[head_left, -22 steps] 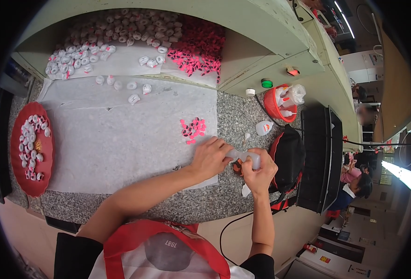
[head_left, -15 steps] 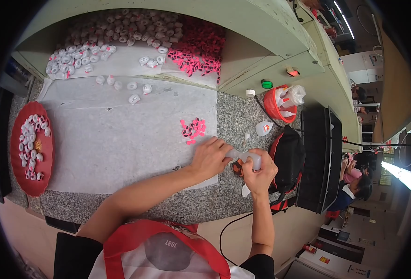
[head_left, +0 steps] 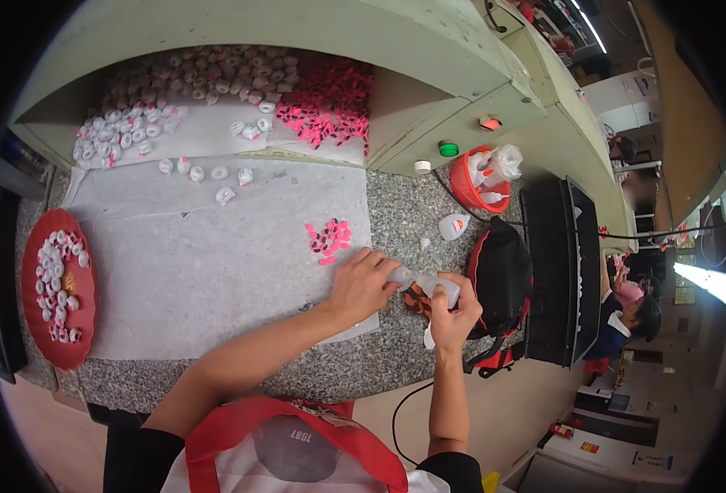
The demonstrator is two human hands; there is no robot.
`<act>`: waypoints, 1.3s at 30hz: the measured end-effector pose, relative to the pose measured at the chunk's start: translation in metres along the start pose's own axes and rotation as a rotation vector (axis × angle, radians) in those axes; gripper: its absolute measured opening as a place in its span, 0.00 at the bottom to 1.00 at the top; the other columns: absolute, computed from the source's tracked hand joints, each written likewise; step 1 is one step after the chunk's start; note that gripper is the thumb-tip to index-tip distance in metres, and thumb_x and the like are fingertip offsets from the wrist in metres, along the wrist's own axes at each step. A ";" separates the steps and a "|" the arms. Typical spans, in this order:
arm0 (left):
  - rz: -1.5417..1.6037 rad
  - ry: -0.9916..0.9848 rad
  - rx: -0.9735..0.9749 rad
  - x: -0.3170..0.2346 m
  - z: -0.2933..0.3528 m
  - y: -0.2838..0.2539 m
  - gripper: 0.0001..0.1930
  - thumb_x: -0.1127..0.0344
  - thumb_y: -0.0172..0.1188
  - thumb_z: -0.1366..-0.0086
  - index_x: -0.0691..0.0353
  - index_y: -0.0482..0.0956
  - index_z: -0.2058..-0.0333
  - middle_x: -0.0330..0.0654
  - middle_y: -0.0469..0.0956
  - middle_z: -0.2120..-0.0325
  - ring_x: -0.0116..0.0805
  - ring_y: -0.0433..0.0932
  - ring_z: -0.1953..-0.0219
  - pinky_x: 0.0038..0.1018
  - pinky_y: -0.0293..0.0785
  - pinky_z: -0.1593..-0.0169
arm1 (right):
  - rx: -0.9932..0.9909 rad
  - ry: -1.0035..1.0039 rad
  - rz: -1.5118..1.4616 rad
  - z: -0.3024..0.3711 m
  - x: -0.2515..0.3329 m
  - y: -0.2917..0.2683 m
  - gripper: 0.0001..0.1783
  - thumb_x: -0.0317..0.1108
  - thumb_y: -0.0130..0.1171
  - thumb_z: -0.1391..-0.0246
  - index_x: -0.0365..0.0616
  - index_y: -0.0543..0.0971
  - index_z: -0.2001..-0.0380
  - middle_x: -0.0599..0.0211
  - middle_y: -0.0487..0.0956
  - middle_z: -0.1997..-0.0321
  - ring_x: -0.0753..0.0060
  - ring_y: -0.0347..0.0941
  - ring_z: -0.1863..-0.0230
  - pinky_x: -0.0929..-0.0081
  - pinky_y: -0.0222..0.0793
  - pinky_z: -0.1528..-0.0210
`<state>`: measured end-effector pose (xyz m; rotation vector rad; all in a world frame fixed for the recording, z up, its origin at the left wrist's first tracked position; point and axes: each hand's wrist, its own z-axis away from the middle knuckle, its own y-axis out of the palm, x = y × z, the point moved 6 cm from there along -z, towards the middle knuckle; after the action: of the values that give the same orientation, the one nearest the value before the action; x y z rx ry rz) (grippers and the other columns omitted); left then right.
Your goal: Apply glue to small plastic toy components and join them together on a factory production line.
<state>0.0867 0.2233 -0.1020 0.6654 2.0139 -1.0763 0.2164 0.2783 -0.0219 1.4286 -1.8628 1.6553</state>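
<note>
My right hand (head_left: 457, 319) is closed around a translucent white plastic squeeze bottle (head_left: 443, 287), which lies tilted with its narrow end toward the left. My left hand (head_left: 365, 286) pinches a small translucent plastic piece (head_left: 399, 275) facing that end; whether it is a cap or a second small bottle I cannot tell. Under the bottle lies an orange-and-black patterned item (head_left: 417, 301), partly hidden. Just beyond my left hand, a small heap of pink and black pieces (head_left: 329, 238) rests on the white paper sheet (head_left: 215, 279).
A red scalloped tray (head_left: 67, 355) with white and pink parts stands at the left. White parts (head_left: 207, 76) and pink pieces (head_left: 330, 94) fill the shelf. A red basket (head_left: 461, 182), another bottle (head_left: 453, 226), a black bag (head_left: 503, 275) and a black crate (head_left: 556, 329) stand right.
The piece in my left hand and the bottle in my right hand have come slightly apart. The whole view has shifted a little; the heap of pink pieces looks the same.
</note>
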 end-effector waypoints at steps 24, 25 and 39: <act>-0.066 0.014 0.001 -0.007 -0.004 0.001 0.14 0.65 0.69 0.55 0.58 0.79 0.67 0.40 0.77 0.71 0.41 0.75 0.65 0.32 0.72 0.63 | -0.169 0.262 0.261 -0.179 -0.106 -0.035 0.19 0.36 0.65 0.60 0.43 0.78 0.61 0.59 0.81 0.65 0.59 0.78 0.62 0.67 0.71 0.59; -0.070 0.002 0.008 -0.005 -0.004 0.000 0.14 0.65 0.69 0.55 0.59 0.79 0.68 0.40 0.77 0.71 0.41 0.75 0.66 0.32 0.72 0.63 | -0.135 0.279 0.315 -0.186 -0.106 -0.027 0.20 0.37 0.66 0.61 0.45 0.79 0.61 0.56 0.81 0.64 0.54 0.77 0.59 0.63 0.71 0.56; -0.060 -0.012 -0.009 -0.004 -0.008 -0.002 0.14 0.66 0.69 0.55 0.58 0.79 0.68 0.40 0.77 0.71 0.40 0.75 0.65 0.32 0.72 0.63 | -0.031 0.354 0.696 -0.120 -0.082 -0.017 0.24 0.52 0.62 0.54 0.43 0.78 0.64 0.55 0.81 0.69 0.49 0.78 0.64 0.59 0.72 0.60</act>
<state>0.0845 0.2288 -0.0943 0.5965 2.0383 -1.1031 0.2217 0.4244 -0.0348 0.4177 -2.2758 1.9780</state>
